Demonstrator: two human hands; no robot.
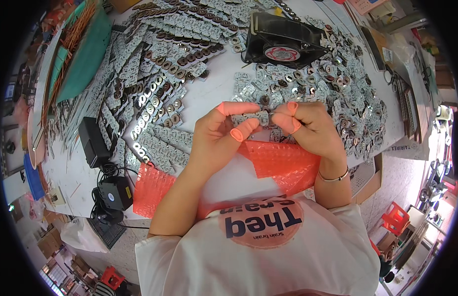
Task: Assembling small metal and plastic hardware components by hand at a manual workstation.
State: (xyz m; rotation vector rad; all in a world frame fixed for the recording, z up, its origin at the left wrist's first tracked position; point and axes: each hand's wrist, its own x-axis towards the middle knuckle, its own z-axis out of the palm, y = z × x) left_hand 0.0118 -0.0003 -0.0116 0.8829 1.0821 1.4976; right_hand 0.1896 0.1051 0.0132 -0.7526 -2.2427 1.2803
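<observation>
My left hand (216, 129) pinches a small silvery metal plate part (259, 118) between thumb and fingers. Coral finger cots cover several of its fingertips. Close on the right, my right hand (314, 127), also in coral finger cots, is closed at the part's right end. What its fingertips grip is too small to make out. Both hands hover over the near side of the white table, above a sheet of red bubble wrap (283, 165). Loose small metal parts (354, 106) with dark round pieces lie heaped beyond the right hand.
A black fan (283, 39) stands at the back among the parts. Rows of joined metal parts (165, 140) spread over the left side. Further left are a green tray (88, 61) with thin copper-coloured wires, a black box (93, 143) and a black adapter with cables (115, 193).
</observation>
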